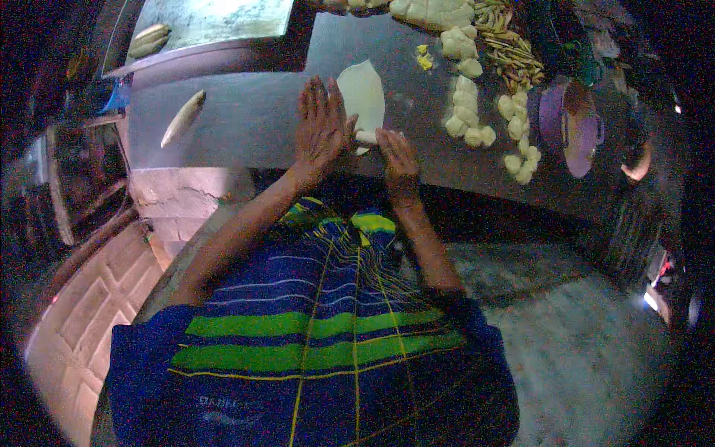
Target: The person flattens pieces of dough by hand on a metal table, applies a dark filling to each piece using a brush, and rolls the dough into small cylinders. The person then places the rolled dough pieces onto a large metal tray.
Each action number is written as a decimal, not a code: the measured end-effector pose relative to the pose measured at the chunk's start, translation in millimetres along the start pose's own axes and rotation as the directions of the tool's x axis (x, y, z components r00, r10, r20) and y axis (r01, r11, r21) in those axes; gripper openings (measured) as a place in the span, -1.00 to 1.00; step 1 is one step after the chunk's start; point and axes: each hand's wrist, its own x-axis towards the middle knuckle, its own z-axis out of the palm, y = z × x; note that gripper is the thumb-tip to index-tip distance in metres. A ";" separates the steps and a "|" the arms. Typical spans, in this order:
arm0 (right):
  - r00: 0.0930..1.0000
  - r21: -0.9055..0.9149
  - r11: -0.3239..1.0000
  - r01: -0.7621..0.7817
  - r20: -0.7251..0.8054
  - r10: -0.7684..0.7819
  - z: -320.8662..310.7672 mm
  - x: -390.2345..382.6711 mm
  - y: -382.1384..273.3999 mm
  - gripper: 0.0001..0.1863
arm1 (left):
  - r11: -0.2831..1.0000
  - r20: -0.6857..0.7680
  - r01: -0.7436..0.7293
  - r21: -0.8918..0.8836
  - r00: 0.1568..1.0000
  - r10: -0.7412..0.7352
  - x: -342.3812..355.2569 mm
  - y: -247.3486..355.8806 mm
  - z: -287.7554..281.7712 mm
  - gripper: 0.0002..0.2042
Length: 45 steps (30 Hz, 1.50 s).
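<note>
A thin, pale sheet of dough [363,95] lies on the metal work table, its far end tapering to a point. The near end is curled into a small roll [367,137] between my hands. My left hand [320,128] is stretched flat along the left side of the sheet, with its thumb reaching toward the roll. My right hand [398,155] has its fingers bent and pressed on the right end of that roll. A finished-looking dough roll [183,119] rests on the table to the left.
Right of the sheet are a yellow soft lump [424,57], several dough balls [463,104] and a heap of thin strips [510,46]. A purple pot [553,115] stands at the far right. A tray [223,22] at the back left carries dough rolls [150,40].
</note>
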 end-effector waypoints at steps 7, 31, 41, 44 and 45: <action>0.998 -0.008 1.000 -0.029 0.050 0.030 -1.9 -46.0 -6.9 -0.38 | 0.993 0.100 -0.120 0.024 0.988 0.117 -59.1 7.8 -29.4 -0.25; 0.994 -0.275 0.957 0.087 0.091 -0.064 13.9 165.5 55.6 -0.60 | 0.973 -0.325 0.037 0.229 0.945 0.040 213.4 -40.9 24.8 -0.21; 0.997 -0.019 0.998 0.063 -0.033 -0.064 -40.1 233.9 55.7 -0.61 | 0.979 -0.255 -0.195 0.055 0.946 0.202 134.3 -81.4 29.6 -0.43; 0.914 -0.042 0.914 -0.404 -0.063 0.401 -156.2 227.1 90.0 -0.61 | 0.976 -0.187 -0.154 -0.154 0.975 0.124 110.2 -58.4 -8.8 -0.49; 0.904 -0.064 0.913 -0.402 -0.190 0.384 -173.4 233.6 118.8 -0.61 | 0.983 -0.215 -0.137 -0.119 0.970 0.109 90.8 -75.5 -18.8 -0.53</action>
